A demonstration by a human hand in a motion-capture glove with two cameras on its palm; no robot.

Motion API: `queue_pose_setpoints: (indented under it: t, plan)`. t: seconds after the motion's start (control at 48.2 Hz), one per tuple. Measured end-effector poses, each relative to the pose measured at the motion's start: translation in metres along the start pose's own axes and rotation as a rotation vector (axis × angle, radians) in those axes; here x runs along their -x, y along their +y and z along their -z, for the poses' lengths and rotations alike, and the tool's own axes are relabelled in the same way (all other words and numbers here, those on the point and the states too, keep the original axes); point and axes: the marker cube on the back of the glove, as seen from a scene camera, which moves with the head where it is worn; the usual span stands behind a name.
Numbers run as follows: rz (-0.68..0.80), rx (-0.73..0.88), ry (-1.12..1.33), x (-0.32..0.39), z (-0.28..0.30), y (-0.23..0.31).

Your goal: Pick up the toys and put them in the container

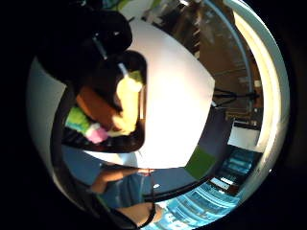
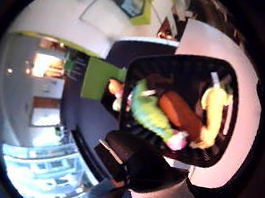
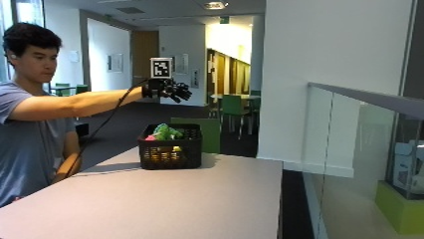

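Observation:
In the outside view a black slatted basket stands on the far part of the grey table. Toys fill it: a green plush pokes over the rim, with a bit of pink beside it. My gloved right hand hangs well above the basket on an outstretched arm, fingers loosely spread and holding nothing. The palm views look down into the basket, where a green toy, an orange toy, a yellow toy and a pink one lie together. The yellow toy and orange toy show again.
A glass railing runs along the table's right side. A white wall rises behind it. Green chairs stand in the room beyond. The person's bare left arm hangs by the table's left edge.

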Motion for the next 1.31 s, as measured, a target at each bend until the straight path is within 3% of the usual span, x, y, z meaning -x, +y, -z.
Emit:
queue_pose_setpoints:
  t: [0.083, 0.228, 0.478, 0.934, 1.308]
  plan:
    - [0.125, -0.037, -0.015, -0.022, 0.009, 0.013]
    - [-0.259, -0.082, -0.014, -0.079, 0.018, 0.020]
    - [-0.385, -0.099, 0.063, -0.183, 0.004, 0.061]
    - [-0.458, -0.064, 0.063, -0.284, -0.047, 0.116]
    - [-0.464, -0.046, 0.096, -0.279, -0.058, 0.129]
